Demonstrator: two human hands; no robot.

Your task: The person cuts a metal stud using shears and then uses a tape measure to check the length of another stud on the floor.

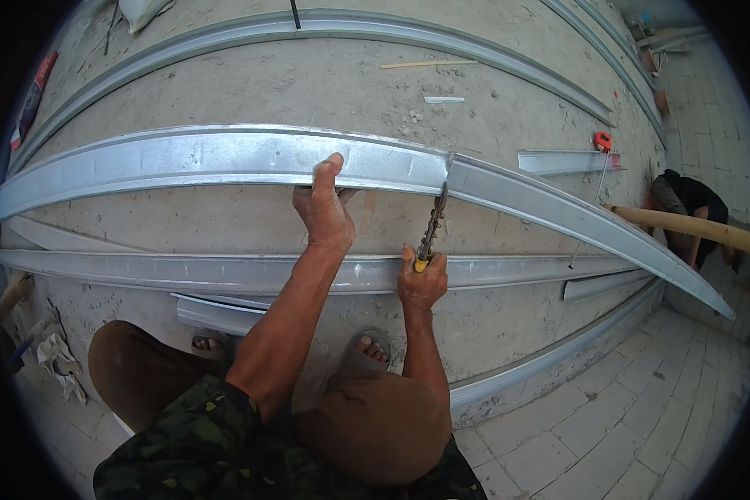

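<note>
Dusty concrete floor (325,92) runs under several long galvanized steel channels. Squatting over them, the person clamps the left hand (325,212) on the near edge of the raised metal channel (183,158), thumb on top. Just beside it, the right hand (422,282) is closed round yellow-handled tin snips (431,227), blades at the channel's edge.

- Left hand (325,210) reaches forward on a straight arm, fingers curled in a closed grip, thumb up.
- Right hand (422,282), nearer the body, is fisted, arm bent.
</note>
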